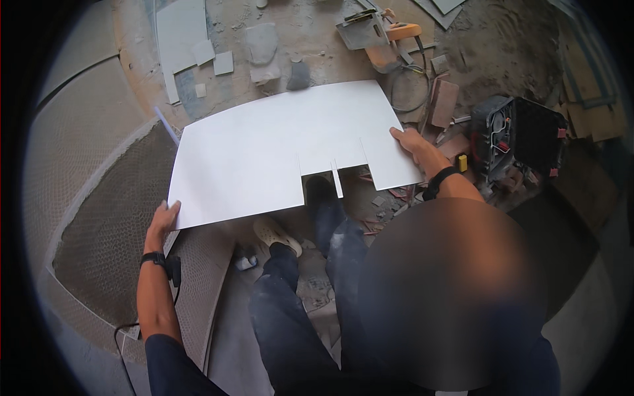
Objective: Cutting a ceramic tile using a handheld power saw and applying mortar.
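Nearby — power tool (382,54) beyond panel (264,145), toolbox (512,135) right

White sheet (244,158) blocking the middle, near-edge notch (355,178) open beside a thin strip (337,183), toolbox (525,132) obstructing the right

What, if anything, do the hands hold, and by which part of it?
A white panel: the left hand holds it near its lower left corner, the right hand by its right edge.
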`<state>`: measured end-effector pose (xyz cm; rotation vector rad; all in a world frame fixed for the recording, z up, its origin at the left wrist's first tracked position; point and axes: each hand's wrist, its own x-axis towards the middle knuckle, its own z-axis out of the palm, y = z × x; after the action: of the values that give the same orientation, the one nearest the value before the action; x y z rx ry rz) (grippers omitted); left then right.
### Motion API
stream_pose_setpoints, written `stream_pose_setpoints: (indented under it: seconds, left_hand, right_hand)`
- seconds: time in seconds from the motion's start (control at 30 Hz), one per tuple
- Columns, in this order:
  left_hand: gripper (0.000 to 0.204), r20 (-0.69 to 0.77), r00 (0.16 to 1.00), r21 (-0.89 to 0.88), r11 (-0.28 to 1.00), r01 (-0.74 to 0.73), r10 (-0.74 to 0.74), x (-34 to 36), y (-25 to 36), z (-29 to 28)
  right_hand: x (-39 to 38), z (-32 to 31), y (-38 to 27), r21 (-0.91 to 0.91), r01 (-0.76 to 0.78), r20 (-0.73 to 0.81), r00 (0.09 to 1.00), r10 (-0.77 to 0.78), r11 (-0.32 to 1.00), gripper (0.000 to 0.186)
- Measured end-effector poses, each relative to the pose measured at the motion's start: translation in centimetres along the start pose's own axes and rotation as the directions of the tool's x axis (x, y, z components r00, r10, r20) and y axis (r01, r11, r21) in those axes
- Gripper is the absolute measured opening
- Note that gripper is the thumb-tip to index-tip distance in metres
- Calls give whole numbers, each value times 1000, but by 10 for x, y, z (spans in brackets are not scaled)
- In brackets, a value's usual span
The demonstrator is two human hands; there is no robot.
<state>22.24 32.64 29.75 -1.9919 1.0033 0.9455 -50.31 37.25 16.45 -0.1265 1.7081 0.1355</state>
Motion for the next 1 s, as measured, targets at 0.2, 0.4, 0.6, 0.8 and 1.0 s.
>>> stream_pose_setpoints:
  seconds: [0.2,0.4,0.6,0.8,1.0]
  left_hand:
    - [66,16,992,-482,868,117,-125,22,18,21]
    - [67,-79,995,-420,907,25,-64,-19,-14,12]
    - [53,-123,981,-513,837,-191,149,-156,3,-53]
    - [58,-489,747,-626,415,-660,451,-286,37,-195]
    - [86,-536,572,-581,220,-783,621,-437,182,-277]
  right_hand:
    - [-22,-5,3,9,91,-90,992,-90,996,54]
    - [-127,-15,70,115,70,-160,986,-51,991,56]
    - [-371,-26,189,340,395,-438,869,-228,853,42]
    - [-637,-10,282,357,787,-805,533,-262,503,44]
    - [-759,-5,338,163,957,-985,172,-19,238,39]
